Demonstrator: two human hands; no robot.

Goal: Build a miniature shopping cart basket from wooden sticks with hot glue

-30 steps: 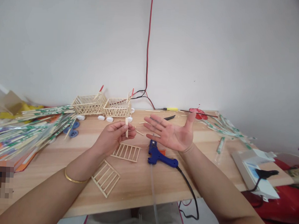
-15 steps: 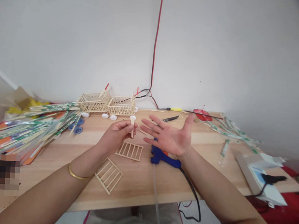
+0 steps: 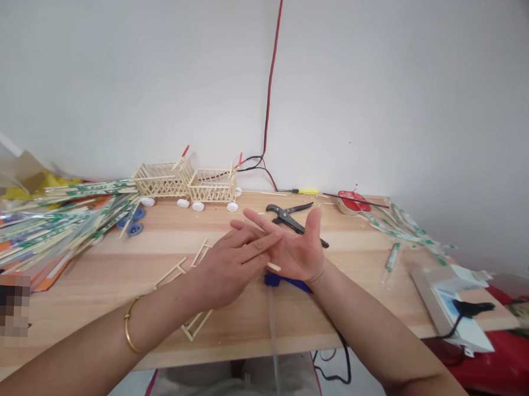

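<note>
My left hand reaches across to my right, its fingertips touching the right palm. A short wooden stick pokes out from under its fingers; the rest is hidden behind the hand. My right hand is palm up with fingers spread. Beneath the left hand and wrist lie ladder-like frames of thin sticks, partly covered. Below the right hand a blue glue gun lies mostly hidden, a clear glue stick trailing from it. Black-handled pliers rest just beyond the right fingers.
Two stick-built carts with white wheels stand by the wall. At left are bundled wrapped chopsticks and blue wheels. A red dish, yellow-handled tool, torn wrappers and white box lie toward the right.
My left hand has moved right and toward me, from holding sticks upright to touching the right palm. My right hand has shifted slightly left, leaving the pliers more visible.
</note>
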